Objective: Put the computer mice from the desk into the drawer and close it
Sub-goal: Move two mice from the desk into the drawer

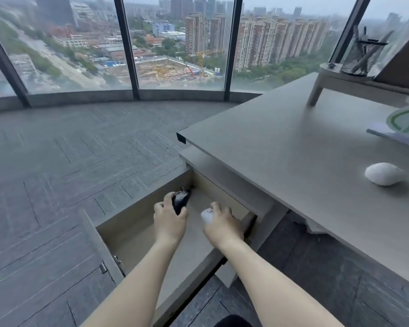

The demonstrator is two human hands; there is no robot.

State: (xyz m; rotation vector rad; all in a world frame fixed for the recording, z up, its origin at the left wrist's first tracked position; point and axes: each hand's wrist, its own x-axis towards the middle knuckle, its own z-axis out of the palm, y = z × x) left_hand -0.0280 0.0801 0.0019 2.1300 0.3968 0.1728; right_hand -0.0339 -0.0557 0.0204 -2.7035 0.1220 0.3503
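Observation:
The drawer (137, 206) under the desk's left end is pulled open, its pale inside showing. Both my hands reach down into it. My left hand (169, 220) is shut on a black mouse (180, 201) near the drawer's far end. My right hand (223, 224) is shut on a white mouse (207, 215) just to the right of it. Whether either mouse touches the drawer bottom I cannot tell. A third mouse, white (384, 173), lies alone on the grey desk (281, 149) at the right.
A small raised shelf (340, 79) at the desk's back holds a black mesh pen cup (361, 55). A green-and-white card (406, 119) lies at the right edge. Grey carpet floor and tall windows lie to the left of the drawer.

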